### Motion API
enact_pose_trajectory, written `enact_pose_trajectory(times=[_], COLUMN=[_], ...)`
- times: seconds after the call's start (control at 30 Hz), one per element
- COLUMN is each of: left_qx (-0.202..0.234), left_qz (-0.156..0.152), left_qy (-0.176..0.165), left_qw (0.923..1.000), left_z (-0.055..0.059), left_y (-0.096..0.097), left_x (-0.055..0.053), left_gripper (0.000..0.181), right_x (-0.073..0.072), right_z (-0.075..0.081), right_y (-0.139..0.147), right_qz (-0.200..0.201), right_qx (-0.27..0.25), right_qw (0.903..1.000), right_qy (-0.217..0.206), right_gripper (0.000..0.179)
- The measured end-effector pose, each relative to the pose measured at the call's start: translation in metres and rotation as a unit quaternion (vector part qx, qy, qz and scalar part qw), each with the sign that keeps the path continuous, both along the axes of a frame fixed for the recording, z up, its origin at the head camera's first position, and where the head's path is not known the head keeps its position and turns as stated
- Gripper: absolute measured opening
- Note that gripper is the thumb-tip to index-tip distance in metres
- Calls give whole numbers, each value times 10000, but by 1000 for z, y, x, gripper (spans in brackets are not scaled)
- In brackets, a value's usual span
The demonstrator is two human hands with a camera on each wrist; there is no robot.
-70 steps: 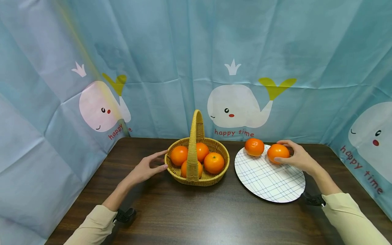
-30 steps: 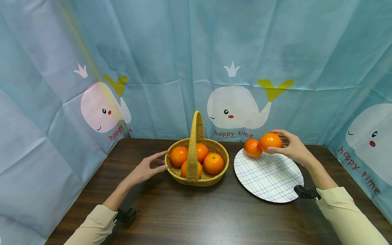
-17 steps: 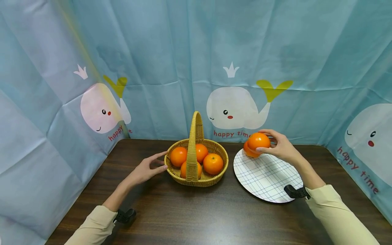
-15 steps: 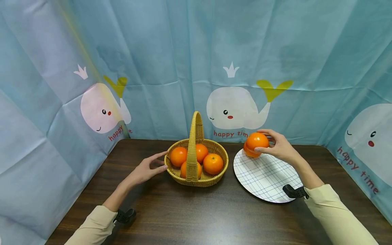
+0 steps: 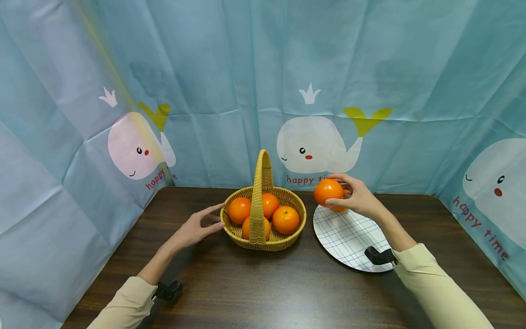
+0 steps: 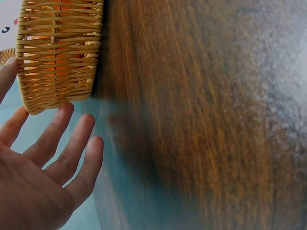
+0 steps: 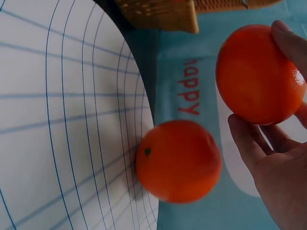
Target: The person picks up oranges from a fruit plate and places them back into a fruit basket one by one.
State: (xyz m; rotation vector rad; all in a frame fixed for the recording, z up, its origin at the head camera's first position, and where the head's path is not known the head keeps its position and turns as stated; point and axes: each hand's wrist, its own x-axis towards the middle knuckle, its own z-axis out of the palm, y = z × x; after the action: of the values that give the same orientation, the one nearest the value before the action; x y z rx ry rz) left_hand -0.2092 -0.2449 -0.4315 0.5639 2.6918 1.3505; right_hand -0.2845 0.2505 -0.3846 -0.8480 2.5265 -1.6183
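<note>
My right hand (image 5: 356,196) holds an orange (image 5: 328,192) between thumb and fingers, raised above the far left side of a white plate (image 5: 357,242) with blue grid lines. Behind it a second orange (image 7: 178,161) sits on the plate, mostly hidden in the head view but whole in the right wrist view. A yellow wicker basket (image 5: 267,246) with a tall handle stands left of the plate, with several oranges (image 5: 286,220) inside. At the basket's left side is my left hand (image 5: 196,228), its fingers extended and fingertips touching the wicker, as the left wrist view (image 6: 53,163) also shows.
Everything stands on a dark brown wooden table (image 5: 263,292). A blue curtain (image 5: 230,91) printed with whales hangs behind the table and at both sides. The basket's handle (image 5: 259,196) arches high over the fruit. A narrow strip of table separates basket and plate.
My right hand has lifted the orange off the plate and carried it left, past the other orange, toward the basket. The left hand and the basket have stayed in place.
</note>
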Motion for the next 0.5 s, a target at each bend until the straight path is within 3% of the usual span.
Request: enact_pose_trajectory(times=[0.2,0.5], left_qx=[19,22], left_qz=[-2,-1], left_qy=[-6,9], left_qw=[10000,10000], left_z=[0,-2], left_y=[0,-1], left_x=[0,0], left_gripper=[63,62], right_x=[0,-1], right_z=[-1,-3], right_y=[-17,-41], right_qz=[300,508], right_qx=[-302,-366], right_qw=[9991,9980], right_qy=[-77,-23], right_gripper=[66,68])
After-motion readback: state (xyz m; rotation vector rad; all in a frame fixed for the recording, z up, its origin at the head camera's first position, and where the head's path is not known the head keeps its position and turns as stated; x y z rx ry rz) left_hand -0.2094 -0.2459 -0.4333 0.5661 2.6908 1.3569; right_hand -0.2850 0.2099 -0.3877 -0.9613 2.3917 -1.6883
